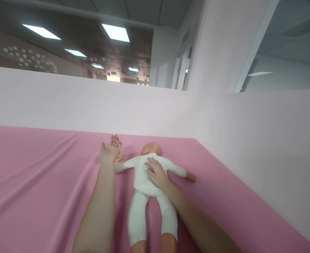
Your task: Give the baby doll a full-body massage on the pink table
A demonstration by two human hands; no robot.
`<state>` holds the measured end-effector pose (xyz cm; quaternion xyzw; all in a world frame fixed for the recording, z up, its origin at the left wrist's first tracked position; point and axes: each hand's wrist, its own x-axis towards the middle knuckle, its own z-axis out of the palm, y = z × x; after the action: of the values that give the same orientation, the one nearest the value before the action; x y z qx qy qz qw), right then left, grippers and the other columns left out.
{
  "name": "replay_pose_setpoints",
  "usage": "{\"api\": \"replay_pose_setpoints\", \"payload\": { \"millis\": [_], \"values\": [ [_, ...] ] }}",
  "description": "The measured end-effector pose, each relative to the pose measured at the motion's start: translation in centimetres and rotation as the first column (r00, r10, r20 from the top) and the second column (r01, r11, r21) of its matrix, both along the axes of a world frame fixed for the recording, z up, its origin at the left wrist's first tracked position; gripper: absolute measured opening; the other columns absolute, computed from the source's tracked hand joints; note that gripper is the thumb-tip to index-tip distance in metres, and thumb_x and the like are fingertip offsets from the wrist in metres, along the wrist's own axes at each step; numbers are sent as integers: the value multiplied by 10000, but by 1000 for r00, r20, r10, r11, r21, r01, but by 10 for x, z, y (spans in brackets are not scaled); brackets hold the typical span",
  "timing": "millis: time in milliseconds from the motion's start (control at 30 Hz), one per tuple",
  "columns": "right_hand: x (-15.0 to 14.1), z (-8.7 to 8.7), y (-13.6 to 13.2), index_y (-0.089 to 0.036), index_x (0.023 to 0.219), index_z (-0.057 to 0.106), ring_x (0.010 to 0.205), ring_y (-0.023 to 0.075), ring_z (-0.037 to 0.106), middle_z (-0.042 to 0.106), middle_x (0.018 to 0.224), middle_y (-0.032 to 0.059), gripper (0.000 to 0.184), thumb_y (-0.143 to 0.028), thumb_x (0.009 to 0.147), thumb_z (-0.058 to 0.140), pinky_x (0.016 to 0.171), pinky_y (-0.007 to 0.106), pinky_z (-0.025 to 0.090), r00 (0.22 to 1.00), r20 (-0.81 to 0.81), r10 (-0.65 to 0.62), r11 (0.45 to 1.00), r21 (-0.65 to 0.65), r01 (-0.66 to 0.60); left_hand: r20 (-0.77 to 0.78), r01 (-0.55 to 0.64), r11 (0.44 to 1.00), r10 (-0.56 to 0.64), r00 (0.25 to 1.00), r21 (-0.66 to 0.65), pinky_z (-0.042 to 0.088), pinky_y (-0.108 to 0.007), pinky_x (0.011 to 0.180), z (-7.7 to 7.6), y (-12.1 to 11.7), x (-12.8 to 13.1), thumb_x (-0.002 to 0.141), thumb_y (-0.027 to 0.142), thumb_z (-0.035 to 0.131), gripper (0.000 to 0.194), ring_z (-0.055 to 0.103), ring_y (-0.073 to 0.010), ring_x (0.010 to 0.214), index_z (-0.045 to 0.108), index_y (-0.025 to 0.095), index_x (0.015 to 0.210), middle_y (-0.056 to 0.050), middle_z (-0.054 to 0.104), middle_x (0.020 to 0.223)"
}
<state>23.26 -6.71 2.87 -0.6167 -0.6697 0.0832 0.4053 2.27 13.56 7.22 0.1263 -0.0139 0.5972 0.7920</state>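
Note:
A baby doll (144, 179) in a white long-sleeved suit lies on its back, arms spread and legs toward me. My right hand (157, 173) rests on the doll's chest with its fingers spread, gripping nothing. To the left of the doll, my left hand (112, 148) is turned palm up with its fingers apart and nothing in the palm. Just behind that hand stands a small cream-coloured bottle or jar (118, 156), largely hidden by the fingers. Dark print shows on its side.
A pink sheet (49, 168) with several creases covers the surface under the doll. White walls (65, 105) close it off at the back and on the right. Above the back wall is a wide window (78, 42) reflecting ceiling lights; another window (289, 52) is at the upper right.

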Motion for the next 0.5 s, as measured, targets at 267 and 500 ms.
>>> {"api": "replay_pose_setpoints", "payload": {
  "millis": [267,500],
  "values": [
    [-1,-1,1,-206,1198,655,1451,217,314,468,1490,66,406,-152,845,462,1213,446,192,1000,16,-6,1000,11,6,-81,-1,1000,3,997,26,520,-375,860,8,-7,1,990,473,229,508,605,-212,1149,576,162,1193,-171,575,1301],
    [-2,2,-1,-205,1181,662,1445,218,327,480,1481,68,418,-122,818,472,1209,446,204,1000,13,-9,1000,12,9,-319,31,940,84,944,339,454,-438,1011,58,-42,1,960,506,347,480,454,-254,1337,614,219,1237,-82,466,1482]
  ]
}}
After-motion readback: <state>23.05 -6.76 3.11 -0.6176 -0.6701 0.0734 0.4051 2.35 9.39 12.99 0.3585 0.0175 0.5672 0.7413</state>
